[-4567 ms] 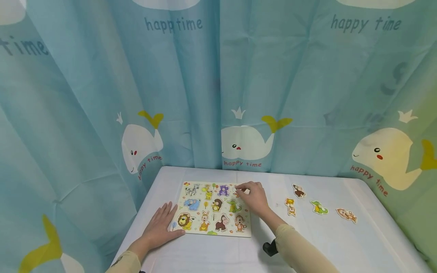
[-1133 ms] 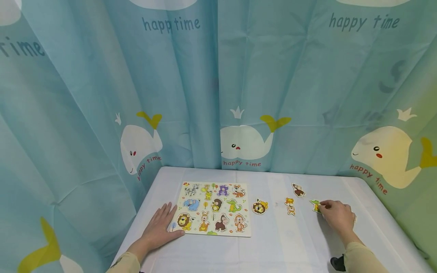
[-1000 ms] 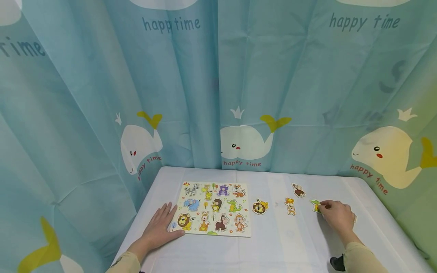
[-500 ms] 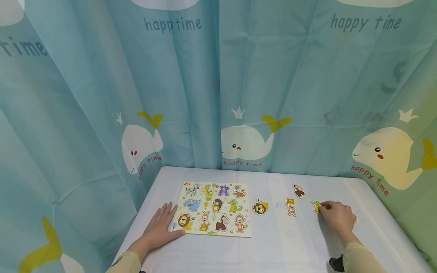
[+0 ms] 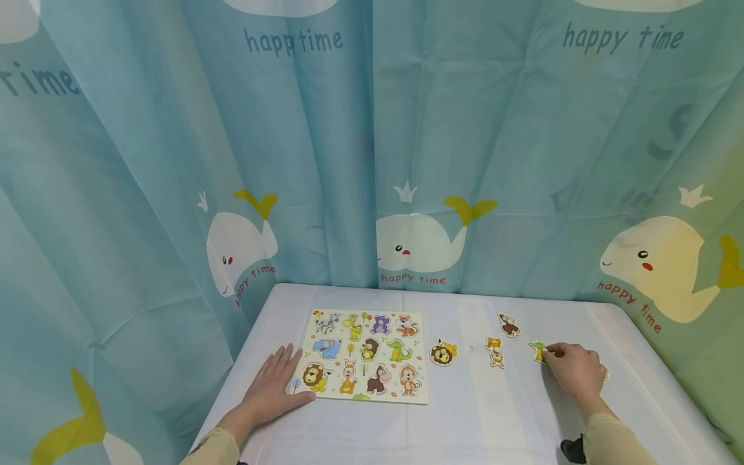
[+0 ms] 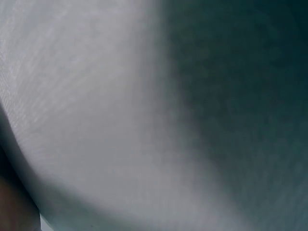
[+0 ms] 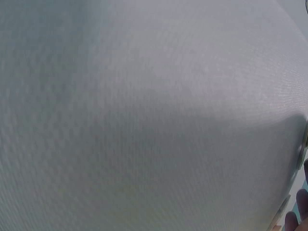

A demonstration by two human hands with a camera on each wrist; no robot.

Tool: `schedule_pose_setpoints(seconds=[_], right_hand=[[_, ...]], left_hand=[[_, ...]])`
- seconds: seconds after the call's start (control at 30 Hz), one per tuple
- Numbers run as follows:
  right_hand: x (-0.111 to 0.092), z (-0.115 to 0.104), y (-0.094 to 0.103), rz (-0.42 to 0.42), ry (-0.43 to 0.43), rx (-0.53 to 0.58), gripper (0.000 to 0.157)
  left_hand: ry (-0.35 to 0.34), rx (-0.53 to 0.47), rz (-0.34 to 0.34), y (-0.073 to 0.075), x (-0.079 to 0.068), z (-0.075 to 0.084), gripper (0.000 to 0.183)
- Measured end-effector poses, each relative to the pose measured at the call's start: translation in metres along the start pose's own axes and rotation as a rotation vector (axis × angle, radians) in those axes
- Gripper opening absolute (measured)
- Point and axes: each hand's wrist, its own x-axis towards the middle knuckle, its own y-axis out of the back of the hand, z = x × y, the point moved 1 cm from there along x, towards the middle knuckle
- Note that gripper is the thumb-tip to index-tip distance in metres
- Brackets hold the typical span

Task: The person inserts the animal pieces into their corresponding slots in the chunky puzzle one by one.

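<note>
My left hand lies flat with spread fingers, its fingertips and thumb on the left edge of a white animal puzzle board. At the right of the table, my right hand pinches a green crocodile puzzle piece between thumb and fingers; the piece appears to be on the table. The hand mostly hides another piece, with only a bit of its edge showing. In the right wrist view, fingertips show at the lower right corner. The left wrist view is mostly blurred cloth.
A lion piece lies just right of the board. Farther right are a small orange-and-white animal piece and a brown monkey-like piece. A white cloth covers the table. A blue whale-print curtain hangs behind it.
Since the oldest frame, my right hand has left the board's upper right corner and moved right to the crocodile piece. The tiger picture and lion piece now show. Over the last second, both hands stay still.
</note>
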Motion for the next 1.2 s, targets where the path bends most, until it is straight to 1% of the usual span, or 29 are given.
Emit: schedule_pose_setpoints(seconds=[0.17,0.27,0.6,1.0,1.2], right_hand=[[0.0001,0.0000,0.0000,0.002,-0.004,0.002,0.026],[0.0002,-0.0003,0.0003,0.003,-0.001,-0.003,0.026],[-0.0005,-0.0007,0.0012,0.007,0.002,-0.029,0.027],[-0.0007,-0.0021,-0.0016,0.021,0.000,-0.042,0.025],[0.0002,-0.0042,-0.0004,0.033,0.007,-0.025,0.026]], left_hand=[[0.003,0.002,0.003,-0.0001,0.0001,0.0002,0.110],[0.016,0.025,-0.016,0.0000,0.0000,0.0006,0.110],[0.043,0.037,-0.070,0.0057,0.0005,0.0049,0.110],[0.045,0.041,-0.074,0.0045,0.0015,0.0025,0.110],[0.042,0.042,-0.070,0.0042,0.0018,0.0019,0.110]])
